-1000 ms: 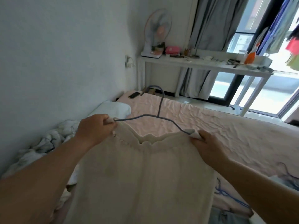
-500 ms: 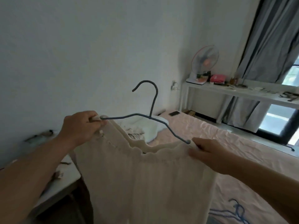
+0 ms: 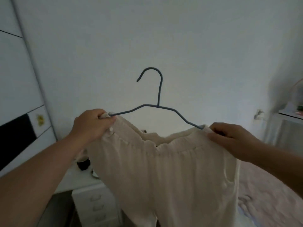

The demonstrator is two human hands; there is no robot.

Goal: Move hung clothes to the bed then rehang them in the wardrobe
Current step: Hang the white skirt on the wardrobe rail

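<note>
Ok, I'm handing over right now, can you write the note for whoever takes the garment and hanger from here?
Left hand: grips the left end of the blue wire hanger together with the waistband of the cream garment.
Right hand: pinches the waistband at the hanger's right end.
Garment hangs on the hanger, held up in front of the white wall, hook upright and free. Pink bed at lower right.
Done: garment is on the hanger.
Left: carry it to the wardrobe and hook it on; no rail is in view.
</note>
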